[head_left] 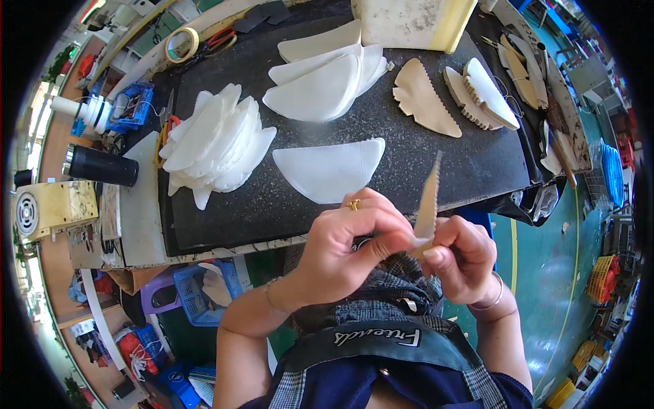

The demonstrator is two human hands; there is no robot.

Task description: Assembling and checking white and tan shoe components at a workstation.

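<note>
In front of my body, a tan, tooth-edged, leather-like piece (428, 204) stands up between my hands, seen nearly edge-on. My right hand (463, 259) pinches its lower end between thumb and fingers. My left hand (357, 242) pinches the same end from the other side, where a bit of white shows at the fingertips. On the black work surface just beyond lies a single white half-moon piece (330, 170). Farther off are overlapping white half-moon pieces (313, 88). A flat tan notched piece (426, 99) and a small stack of notched tan and white pieces (477, 99) lie to the right.
A heap of white pieces (218, 146) lies on the table's left. Past its left edge are a black flask (102, 165) and a yellowish machine (61, 210). Tape (182, 45), scissors (221, 41) and a pale block (409, 24) sit at the back. Below is a blue basket (201, 300).
</note>
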